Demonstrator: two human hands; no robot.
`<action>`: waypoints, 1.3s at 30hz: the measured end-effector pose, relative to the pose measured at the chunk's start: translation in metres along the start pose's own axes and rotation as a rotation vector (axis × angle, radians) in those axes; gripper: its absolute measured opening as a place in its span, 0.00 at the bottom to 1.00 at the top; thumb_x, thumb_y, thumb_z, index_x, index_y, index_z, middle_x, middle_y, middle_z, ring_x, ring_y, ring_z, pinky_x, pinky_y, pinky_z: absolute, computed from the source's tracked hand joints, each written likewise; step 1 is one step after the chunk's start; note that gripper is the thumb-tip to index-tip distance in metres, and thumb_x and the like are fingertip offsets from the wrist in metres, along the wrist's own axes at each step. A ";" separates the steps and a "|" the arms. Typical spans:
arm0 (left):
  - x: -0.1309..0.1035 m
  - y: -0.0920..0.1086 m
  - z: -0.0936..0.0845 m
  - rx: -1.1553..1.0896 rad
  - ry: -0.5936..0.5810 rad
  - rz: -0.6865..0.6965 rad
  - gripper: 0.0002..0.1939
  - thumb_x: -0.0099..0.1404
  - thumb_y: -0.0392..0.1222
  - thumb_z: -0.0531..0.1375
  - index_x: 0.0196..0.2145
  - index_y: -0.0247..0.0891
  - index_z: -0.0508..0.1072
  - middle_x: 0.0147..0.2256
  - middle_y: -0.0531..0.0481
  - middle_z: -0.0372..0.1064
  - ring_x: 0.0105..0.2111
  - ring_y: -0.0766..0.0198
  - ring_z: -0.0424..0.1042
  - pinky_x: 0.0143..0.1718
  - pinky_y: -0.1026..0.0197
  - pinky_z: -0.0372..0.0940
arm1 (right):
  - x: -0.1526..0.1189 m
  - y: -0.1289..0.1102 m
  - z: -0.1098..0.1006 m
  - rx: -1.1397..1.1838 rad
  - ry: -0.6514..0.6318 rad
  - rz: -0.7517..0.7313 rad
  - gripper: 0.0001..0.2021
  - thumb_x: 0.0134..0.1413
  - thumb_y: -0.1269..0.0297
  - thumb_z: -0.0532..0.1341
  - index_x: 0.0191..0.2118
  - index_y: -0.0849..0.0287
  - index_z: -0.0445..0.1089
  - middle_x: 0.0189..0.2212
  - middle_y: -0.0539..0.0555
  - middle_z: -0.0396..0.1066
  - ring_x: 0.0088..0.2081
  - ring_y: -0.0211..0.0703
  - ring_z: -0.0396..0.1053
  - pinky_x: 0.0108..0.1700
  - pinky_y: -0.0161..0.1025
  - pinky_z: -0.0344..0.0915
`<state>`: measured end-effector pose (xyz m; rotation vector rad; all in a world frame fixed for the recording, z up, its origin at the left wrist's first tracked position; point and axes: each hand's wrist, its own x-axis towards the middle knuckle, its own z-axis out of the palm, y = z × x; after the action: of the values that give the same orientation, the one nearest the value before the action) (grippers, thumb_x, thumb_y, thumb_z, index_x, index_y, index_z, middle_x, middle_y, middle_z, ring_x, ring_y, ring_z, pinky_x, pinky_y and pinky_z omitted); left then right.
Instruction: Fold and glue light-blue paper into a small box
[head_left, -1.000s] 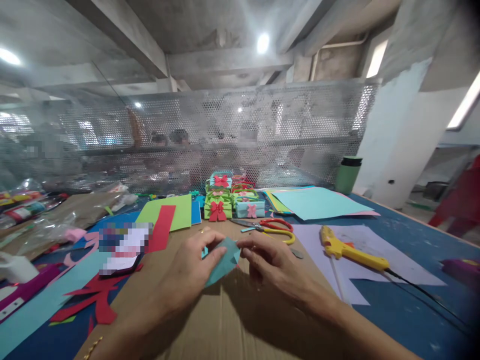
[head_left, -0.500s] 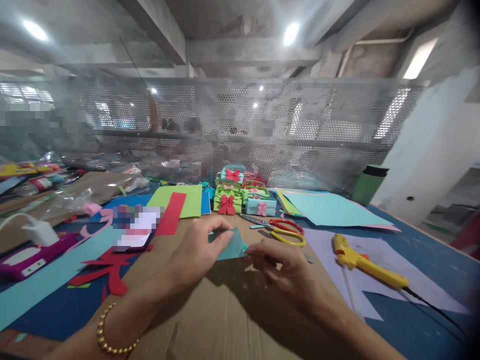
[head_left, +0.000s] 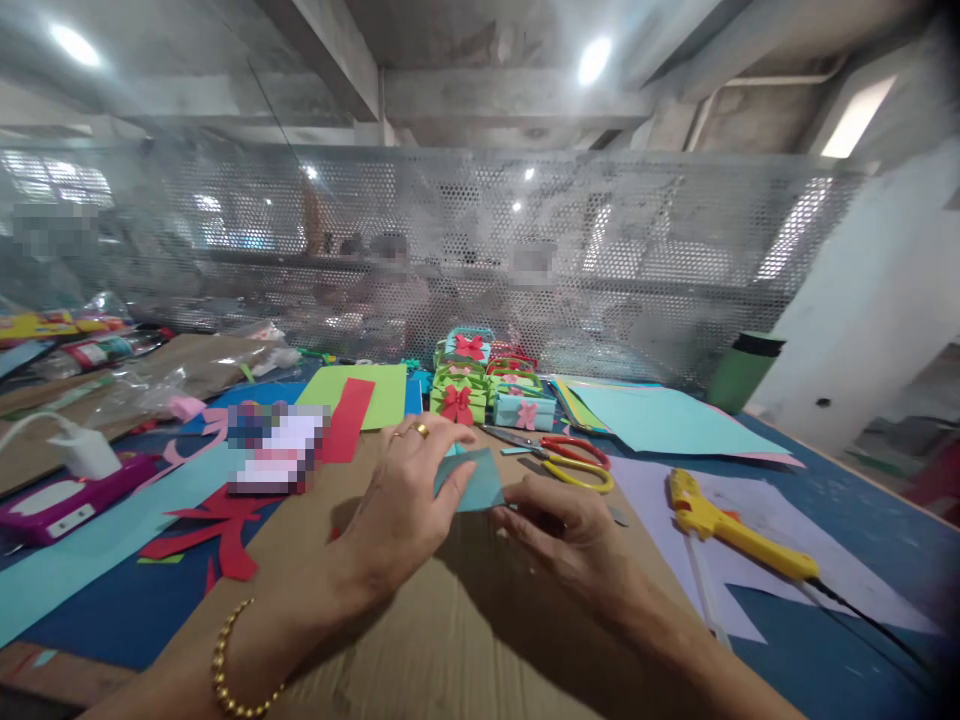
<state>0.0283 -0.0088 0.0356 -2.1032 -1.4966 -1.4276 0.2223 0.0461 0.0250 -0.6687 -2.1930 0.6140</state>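
A small folded piece of light blue paper (head_left: pixel 480 482) is held above the brown cardboard (head_left: pixel 420 640). My left hand (head_left: pixel 411 480) is closed on its left side, thumb in front and fingers behind. At the lower right corner of the paper, my right hand (head_left: pixel 566 520) pinches the edge, with its other fingers curled. Just beyond the hands lie scissors with red handles (head_left: pixel 577 450) and another pair with yellow handles (head_left: pixel 581 474). Small paper handbags with bows (head_left: pixel 459 402) stand stacked behind, in green, blue and red.
On the right, a yellow glue gun (head_left: pixel 739 535) rests on lilac paper (head_left: pixel 840 560), its cord running off the edge. Light blue sheets (head_left: pixel 675 415) lie behind, near a green cup (head_left: pixel 741 375). Red scraps (head_left: pixel 232 535), a phone (head_left: pixel 277 450) and a purple power strip (head_left: pixel 75 500) occupy the left.
My left hand has turned so its back and ring show, and its fingers reach over behind the paper. The paper has shifted slightly right and shows a broader face.
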 end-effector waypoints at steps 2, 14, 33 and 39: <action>-0.003 0.003 -0.001 0.087 0.071 0.110 0.07 0.69 0.36 0.58 0.45 0.38 0.71 0.44 0.44 0.70 0.46 0.51 0.67 0.47 0.47 0.58 | 0.003 -0.002 -0.004 0.036 0.011 0.051 0.12 0.61 0.58 0.61 0.31 0.58 0.75 0.22 0.48 0.67 0.25 0.36 0.62 0.28 0.33 0.58; -0.007 0.004 0.011 0.109 0.084 0.317 0.04 0.71 0.33 0.57 0.38 0.38 0.71 0.33 0.51 0.69 0.36 0.59 0.67 0.44 0.53 0.57 | 0.006 -0.031 -0.016 0.134 -0.012 0.103 0.14 0.61 0.57 0.60 0.29 0.56 0.77 0.28 0.50 0.75 0.33 0.41 0.70 0.37 0.35 0.64; -0.012 0.006 0.013 0.011 -0.007 0.311 0.07 0.72 0.31 0.55 0.34 0.37 0.68 0.30 0.51 0.66 0.33 0.61 0.63 0.39 0.57 0.57 | 0.006 -0.023 -0.012 0.581 -0.055 0.535 0.15 0.45 0.54 0.69 0.25 0.60 0.69 0.20 0.43 0.53 0.23 0.32 0.44 0.26 0.35 0.41; -0.013 0.003 0.014 -0.031 -0.044 0.289 0.08 0.73 0.32 0.55 0.34 0.37 0.67 0.32 0.50 0.66 0.35 0.60 0.63 0.39 0.56 0.57 | 0.006 -0.017 -0.013 0.576 -0.125 0.547 0.16 0.45 0.53 0.69 0.26 0.59 0.66 0.21 0.43 0.54 0.23 0.32 0.45 0.25 0.34 0.41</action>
<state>0.0384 -0.0096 0.0188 -2.2700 -1.1320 -1.3133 0.2237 0.0398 0.0466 -0.9254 -1.7876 1.5288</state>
